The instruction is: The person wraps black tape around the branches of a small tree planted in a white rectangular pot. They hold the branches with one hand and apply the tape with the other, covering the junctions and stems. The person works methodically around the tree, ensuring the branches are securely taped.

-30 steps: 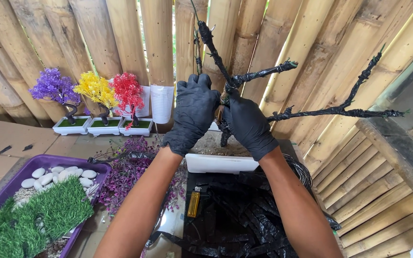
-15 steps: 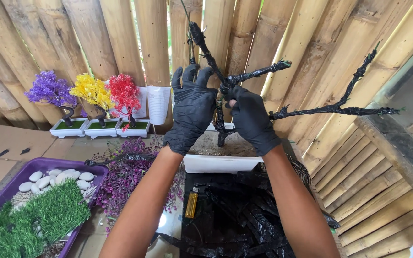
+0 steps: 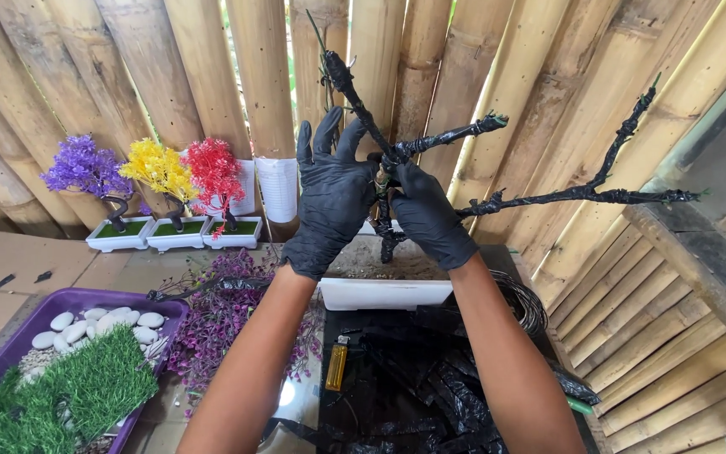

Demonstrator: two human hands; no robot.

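Gloved hands rise together at centre, forearms reaching up from the near edge. Left hand (image 3: 332,197) spreads its fingers open beside the black-wrapped tree frame (image 3: 397,155), palm against its trunk. Right hand (image 3: 430,217) curls closed around the trunk just above the white planter (image 3: 384,293). Both hands hide the trunk's middle.

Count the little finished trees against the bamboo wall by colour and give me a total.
Purple tree: 1
Yellow tree: 1
Red tree: 1
Total: 3, each in its own white tray
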